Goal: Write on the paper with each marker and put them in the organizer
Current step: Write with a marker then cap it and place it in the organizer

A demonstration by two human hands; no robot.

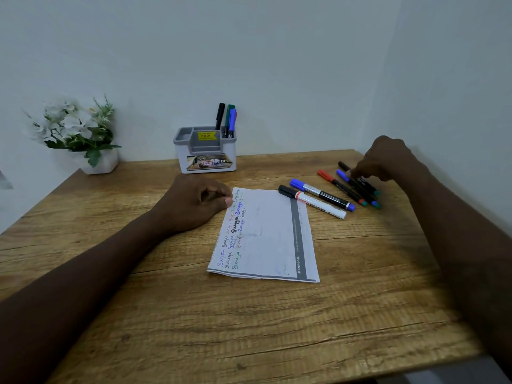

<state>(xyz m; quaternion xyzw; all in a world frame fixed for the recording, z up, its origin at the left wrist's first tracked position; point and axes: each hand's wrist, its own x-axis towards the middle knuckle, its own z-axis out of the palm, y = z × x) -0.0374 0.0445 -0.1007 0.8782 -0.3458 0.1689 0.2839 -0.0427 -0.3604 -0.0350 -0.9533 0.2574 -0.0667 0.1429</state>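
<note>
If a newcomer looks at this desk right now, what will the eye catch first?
Probably the white paper in the middle of the wooden table, with a word repeated in several colours along its left edge; the left hand rests at its far left corner. Next, the loose markers right of the paper, with the right hand touching the thin ones. Behind, the grey organizer by the wall holds standing markers.

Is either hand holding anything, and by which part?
The right hand touches the thin markers near their middles; whether it pinches one cannot be told. The left hand rests at the corner of the paper, gripping nothing.
</note>
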